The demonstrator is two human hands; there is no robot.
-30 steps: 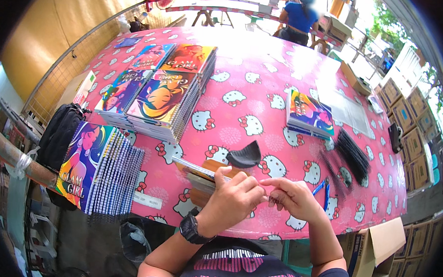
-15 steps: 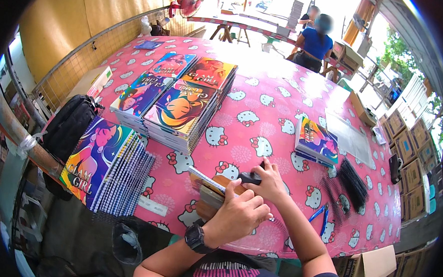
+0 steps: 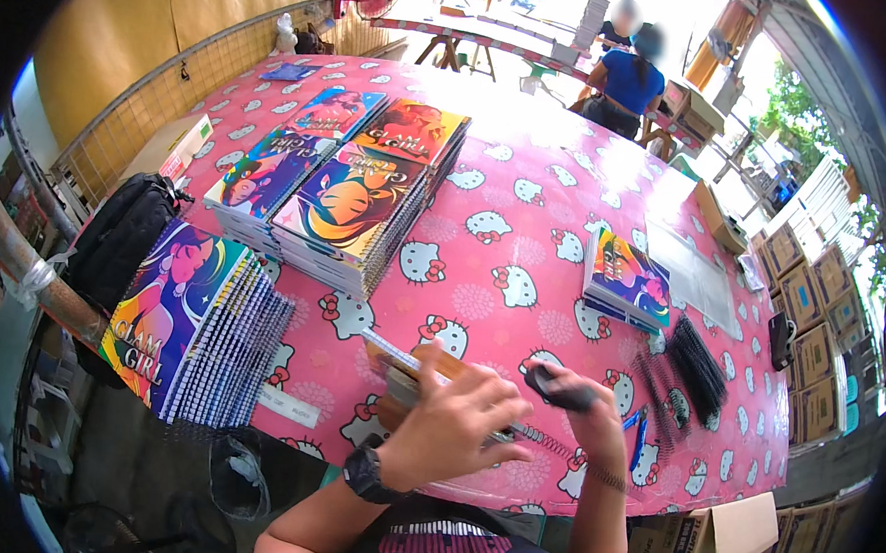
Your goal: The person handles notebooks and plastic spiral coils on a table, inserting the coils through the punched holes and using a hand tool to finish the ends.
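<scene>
Notebook (image 3: 391,350) lies partly under the left hand (image 3: 466,403), grip unclear, and the right hand (image 3: 602,423) clasps a black pad (image 3: 555,389).

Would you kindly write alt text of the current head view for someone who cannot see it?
A person's right hand grips a curved dark pad while the left hand bends over a notebook, a thin coil stretching toward the right wrist. Spiral notebooks with colorful covers lie stacked on a pink tablecloth.
</scene>
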